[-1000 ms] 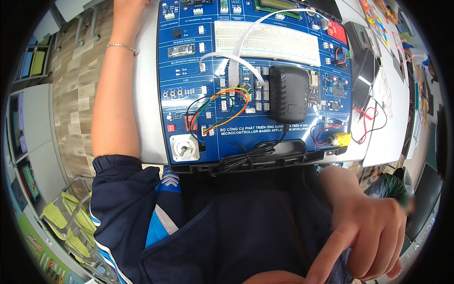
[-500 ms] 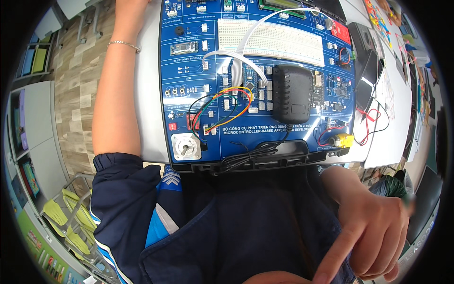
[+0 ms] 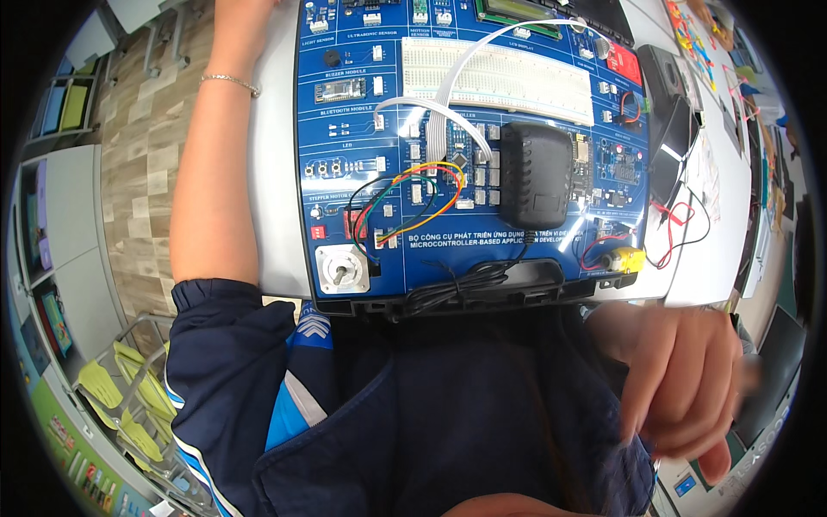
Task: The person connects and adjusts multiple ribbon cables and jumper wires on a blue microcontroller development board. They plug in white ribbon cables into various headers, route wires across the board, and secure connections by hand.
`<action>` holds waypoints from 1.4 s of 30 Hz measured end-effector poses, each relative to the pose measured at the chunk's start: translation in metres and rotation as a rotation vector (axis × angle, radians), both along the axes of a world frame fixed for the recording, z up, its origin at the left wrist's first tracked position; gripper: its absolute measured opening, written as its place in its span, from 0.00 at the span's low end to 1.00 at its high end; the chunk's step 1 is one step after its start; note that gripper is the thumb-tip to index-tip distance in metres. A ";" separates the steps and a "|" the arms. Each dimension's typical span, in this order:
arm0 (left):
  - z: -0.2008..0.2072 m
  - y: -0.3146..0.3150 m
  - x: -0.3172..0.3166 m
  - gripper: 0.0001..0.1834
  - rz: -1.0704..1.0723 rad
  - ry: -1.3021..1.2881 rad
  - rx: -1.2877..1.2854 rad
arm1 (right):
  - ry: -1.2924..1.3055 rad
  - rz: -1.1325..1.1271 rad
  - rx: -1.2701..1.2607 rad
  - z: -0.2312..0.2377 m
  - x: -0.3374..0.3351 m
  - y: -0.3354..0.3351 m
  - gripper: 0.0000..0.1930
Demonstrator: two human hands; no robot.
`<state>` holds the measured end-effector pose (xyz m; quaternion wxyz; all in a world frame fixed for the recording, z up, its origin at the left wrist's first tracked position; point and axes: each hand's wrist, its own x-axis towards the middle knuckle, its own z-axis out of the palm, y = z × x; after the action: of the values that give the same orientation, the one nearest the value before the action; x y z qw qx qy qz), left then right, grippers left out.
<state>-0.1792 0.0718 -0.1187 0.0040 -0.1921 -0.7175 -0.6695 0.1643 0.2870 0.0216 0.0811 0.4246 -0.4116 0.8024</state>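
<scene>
On the white table lies a blue microcontroller training board (image 3: 469, 258) in a black case. A black power adapter (image 3: 536, 175) rests on it, its cable (image 3: 465, 289) bundled along the near edge. My left arm reaches up past the board's left side. Only the base of my left hand (image 3: 245, 26) shows at the upper edge; its fingers are out of the picture. Right of my lap hangs my right hand (image 3: 680, 383), back up, fingers loosely bent downward and partly blurred. No object shows in it, and it is apart from the board.
A white breadboard (image 3: 495, 82), a grey ribbon cable (image 3: 439, 129), coloured jumper wires (image 3: 457, 185) and a stepper motor (image 3: 342, 269) sit on the board. Black devices (image 3: 676, 155) and red-black leads (image 3: 680, 228) lie to the right. Green chairs (image 3: 129, 396) stand at left.
My right hand has moved up and away from my body, its index finger no longer pointing toward me. The view has shifted slightly; my left arm and the board look unchanged.
</scene>
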 end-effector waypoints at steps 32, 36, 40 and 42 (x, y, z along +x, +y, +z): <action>0.047 0.046 0.016 0.10 -0.184 0.569 -0.562 | -0.503 -0.694 0.987 -0.038 0.013 -0.011 0.12; 0.040 0.067 -0.009 0.09 -0.256 0.844 -0.759 | -0.482 -0.686 0.985 -0.040 0.013 -0.011 0.12; 0.047 0.082 -0.003 0.07 -0.298 0.752 -0.917 | -0.472 -0.672 1.004 -0.038 0.012 -0.010 0.11; 0.048 0.080 -0.012 0.08 -0.359 0.692 -0.884 | -0.466 -0.652 1.036 -0.035 0.011 -0.009 0.11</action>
<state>-0.1910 0.1515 -0.0712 0.0440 -0.5013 -0.8418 -0.1955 0.1755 0.2778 -0.0130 0.0140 0.0771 -0.8593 0.5055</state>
